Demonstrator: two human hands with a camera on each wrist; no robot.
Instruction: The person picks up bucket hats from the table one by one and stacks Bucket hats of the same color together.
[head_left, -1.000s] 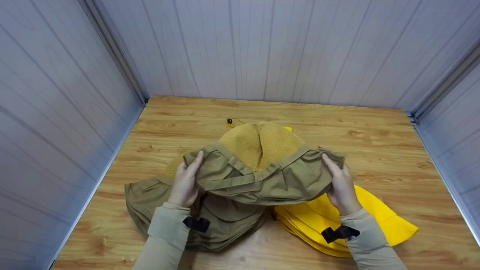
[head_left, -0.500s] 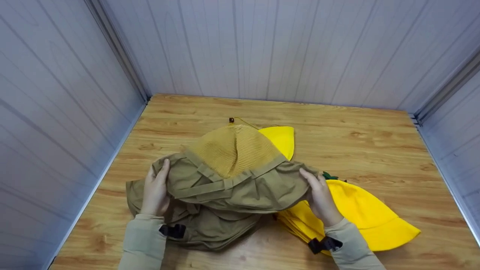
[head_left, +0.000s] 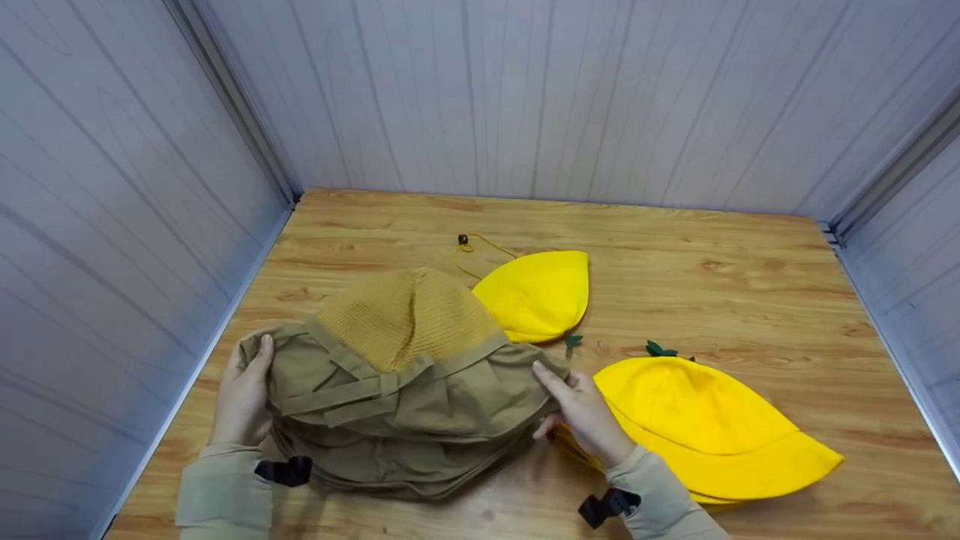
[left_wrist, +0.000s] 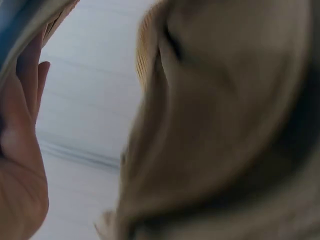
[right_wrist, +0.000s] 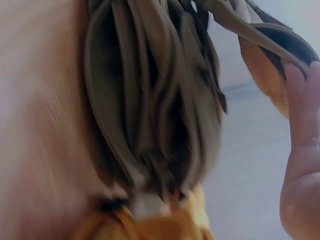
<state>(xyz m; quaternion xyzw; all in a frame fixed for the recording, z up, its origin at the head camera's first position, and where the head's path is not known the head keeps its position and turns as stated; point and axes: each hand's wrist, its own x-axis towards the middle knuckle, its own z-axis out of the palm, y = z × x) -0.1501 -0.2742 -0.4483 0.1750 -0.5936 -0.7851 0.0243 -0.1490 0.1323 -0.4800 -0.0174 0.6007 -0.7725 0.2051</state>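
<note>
Both hands hold a khaki sun hat with a tan mesh crown and a bow, one at each end of its brim. My left hand pinches the left end, thumb on top. At the right end, my right hand pinches the brim in the same way. Beneath it, several khaki hats lie stacked, mostly covered by the held one. In the right wrist view the layered brims of the stack show below the held hat's brim. The left wrist view is filled by blurred khaki cloth.
A stack of yellow bucket hats with a green leaf on top lies by my right forearm. Another yellow hat, with a cord and dark toggle, lies behind the khaki hats. Pale panel walls enclose the wooden table.
Both hands have carried the khaki hat leftward and down, over the khaki stack. The yellow hat behind and the yellow stack at right have come into fuller view.
</note>
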